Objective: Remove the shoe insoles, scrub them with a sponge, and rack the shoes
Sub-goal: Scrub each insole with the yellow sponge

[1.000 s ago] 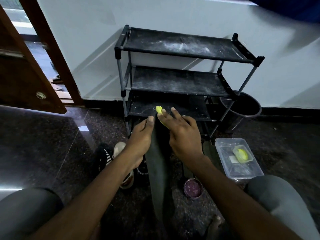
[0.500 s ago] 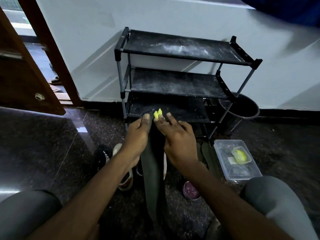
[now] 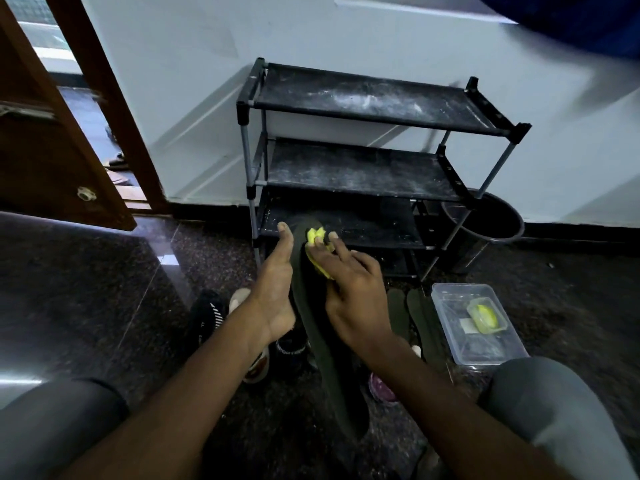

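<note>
A long dark green insole [image 3: 329, 362] stretches from near my lap up toward the rack. My left hand [image 3: 273, 292] supports it from the left side, thumb up along its edge and fingers hidden behind it. My right hand [image 3: 349, 292] presses a yellow sponge [image 3: 317, 237] onto the insole's top end with straight fingers. Black shoes [image 3: 207, 317] with white trim sit on the floor under my left arm. Two more dark insoles [image 3: 408, 313] lie on the floor to the right. The black three-shelf shoe rack [image 3: 363, 102] stands against the wall, its shelves dusty.
A clear plastic tub [image 3: 446, 296] holding a yellow soap container [image 3: 485, 315] sits at the right. A dark round bin [image 3: 485, 223] stands behind the rack's right leg. A small pink-lidded pot [image 3: 381, 389] is under my right forearm. A wooden door [image 3: 52, 140] stands open at left.
My right hand has slid the sponge along the top end of the insole, first toward the left and then back down over it. My left hand keeps its hold.
</note>
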